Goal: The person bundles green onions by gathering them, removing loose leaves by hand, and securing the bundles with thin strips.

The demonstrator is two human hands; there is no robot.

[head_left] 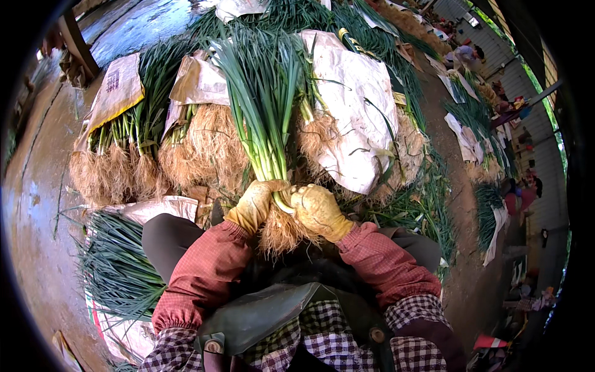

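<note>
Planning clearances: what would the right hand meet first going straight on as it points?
The right hand would meet the pale stalk first, seemingly touching it now; the left hand looks next, though depth is unclear.

The brown floor (43, 186) is wet and shiny toward its far left corner, with a dark seam (42, 133) along its left side. Near that side, a pale sack (127, 335) lies beneath a green leafy pile (121, 263). Rooted bundles (214, 139) line the middle, loose leaves (424, 214) scatter to their right, and another leafy row (488, 199) lies toward the right edge.
</note>
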